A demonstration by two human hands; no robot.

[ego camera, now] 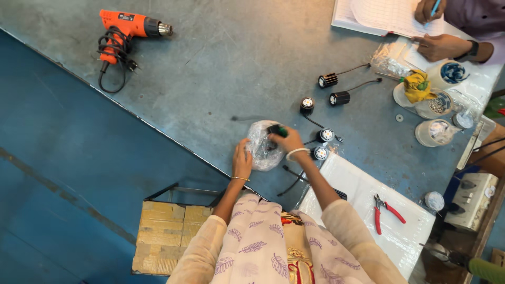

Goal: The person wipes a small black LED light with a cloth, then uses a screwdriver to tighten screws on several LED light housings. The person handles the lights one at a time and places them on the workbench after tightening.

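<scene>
Left hand grips clear bag at surface near edge, right hand pinches black part over bag mouth

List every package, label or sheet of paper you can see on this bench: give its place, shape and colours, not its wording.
Clear plastic bag: table edge, between left hand and right hand, crumpled.
Ruled notebook: top right, white, under another person's hands.
Plastic sheet: lower right, white, under red pliers.
Cardboard box: below table, brown.
</scene>
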